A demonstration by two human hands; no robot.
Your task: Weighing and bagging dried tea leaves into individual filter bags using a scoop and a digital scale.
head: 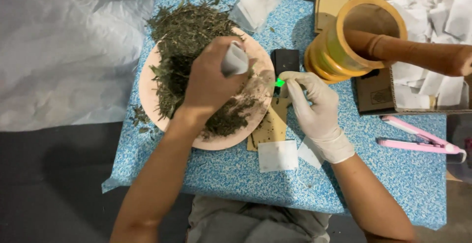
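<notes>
Figure. Head-camera view of a bag-filling bench, described from the largest element to the smallest.

A blue speckled foam board [231, 184] serves as the work surface, with crumpled grey sheeting [64, 46] to its left. On the board lies a round pink plate [147, 95] heaped with dried green-brown herb leaves [184, 31]. At upper right stand a yellow-rimmed wooden mortar [339, 51] with a brown pestle [418, 53] leaning in it, and a cardboard box of white paper bags [437, 7]. A pink clamp-type sealer [418, 142] lies at the right edge. Between plate and mortar sits a small black scale [286, 60] showing a green light.

The bare left hand [211, 80] hovers over the plate, fingers curled and closed around a small white filter bag [235, 60] held mouth-up above the leaves. The gloved right hand [317, 110] rests just beside the scale, thumb and forefinger pressed together in a pinch at the green light; what they pinch cannot be told. A brown paper sleeve [273, 125] and a flat white filter bag [278, 155] lie near the plate's lower right rim.

Judged step: loading leaf into the held bag. The next move would call for keeping the bag mouth open and level so no leaf spills.
</notes>
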